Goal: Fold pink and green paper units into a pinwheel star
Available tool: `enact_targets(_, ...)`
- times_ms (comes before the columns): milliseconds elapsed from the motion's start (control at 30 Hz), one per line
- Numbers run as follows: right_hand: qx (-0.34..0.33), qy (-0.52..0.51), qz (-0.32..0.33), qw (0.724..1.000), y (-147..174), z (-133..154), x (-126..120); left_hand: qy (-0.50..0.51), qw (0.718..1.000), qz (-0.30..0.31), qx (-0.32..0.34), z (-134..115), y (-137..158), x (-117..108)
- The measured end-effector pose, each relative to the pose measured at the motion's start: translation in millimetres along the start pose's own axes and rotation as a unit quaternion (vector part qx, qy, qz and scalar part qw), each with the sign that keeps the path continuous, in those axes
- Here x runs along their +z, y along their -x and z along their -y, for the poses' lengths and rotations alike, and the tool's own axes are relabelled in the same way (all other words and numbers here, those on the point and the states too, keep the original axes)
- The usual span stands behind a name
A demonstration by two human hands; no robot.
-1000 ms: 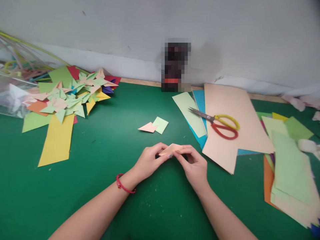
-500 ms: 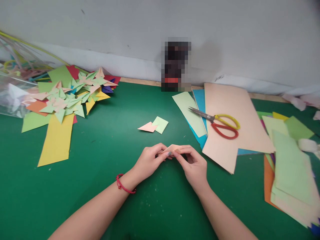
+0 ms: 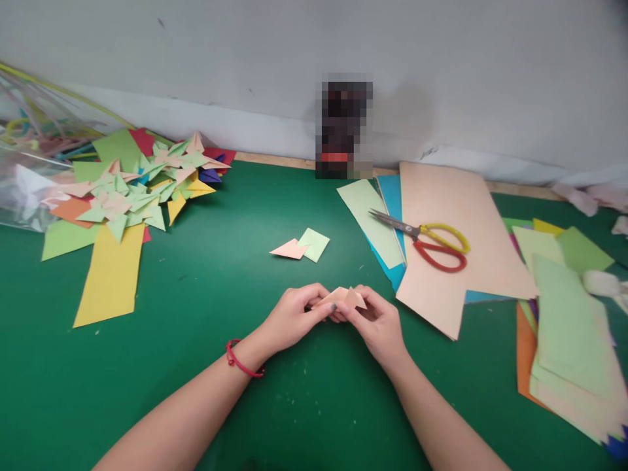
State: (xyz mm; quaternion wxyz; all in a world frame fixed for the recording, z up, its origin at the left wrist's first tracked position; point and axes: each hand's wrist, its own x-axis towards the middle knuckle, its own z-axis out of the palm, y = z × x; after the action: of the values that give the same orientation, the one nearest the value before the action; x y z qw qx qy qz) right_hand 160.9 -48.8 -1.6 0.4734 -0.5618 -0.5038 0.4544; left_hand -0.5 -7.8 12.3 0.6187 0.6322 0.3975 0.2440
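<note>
A small peach piece of folded paper (image 3: 350, 298) is held between my two hands, low over the middle of the table. My left hand (image 3: 297, 315) pinches its left side, the thumb lying across the near face. On the other side, my right hand (image 3: 380, 324) grips it with thumb and fingers, and a pointed flap stands up by the right thumb. My fingers hide part of the paper. Just beyond lie a folded pink piece (image 3: 289, 249) and a folded light green piece (image 3: 315, 245), overlapping each other.
Scissors (image 3: 422, 237) with yellow and red handles rest on peach sheets (image 3: 441, 203) at the right. Light green sheets (image 3: 572, 327) lie farther right. Folded paper stars (image 3: 132, 196) are heaped at the left, beside a yellow strip (image 3: 110, 278). A pixelated dark object (image 3: 342, 131) stands by the wall.
The peach paper has been opened up at its right side, so a pointed flap now shows. My right fingers have shifted slightly; both hands stay in the same place.
</note>
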Motion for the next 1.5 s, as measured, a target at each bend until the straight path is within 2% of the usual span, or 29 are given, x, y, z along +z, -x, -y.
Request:
enact_targets(133, 0.03, 0.013, -0.01, 0.999, 1, 2, 0, 0.026, 0.999, 0.028, 0.002, -1, 0, 1)
enact_targets(233, 0.043, -0.008, -0.014, 0.999, 1, 4, 0, -0.003, 1.0, 0.005, 0.007, 1, 0, 3)
enact_targets(467, 0.063, -0.059, -0.025, 0.996, -1, 3, 1, 0.041, 0.997, -0.064, 0.031, 9, 1, 5)
enact_targets(933, 0.056, -0.06, -0.041, 0.996, 1, 1, 2, 0.053, 0.995, -0.085, 0.024, 7, 1, 6)
enact_targets(1233, 0.039, -0.026, -0.049, 0.998, 4, 3, 4, 0.11, 0.991, -0.073, -0.003, 5, -1, 4)
enact_targets(1500, 0.009, 0.04, -0.035, 0.999, 8, 2, 4, 0.069, 0.997, -0.027, 0.0, 6, -1, 4)
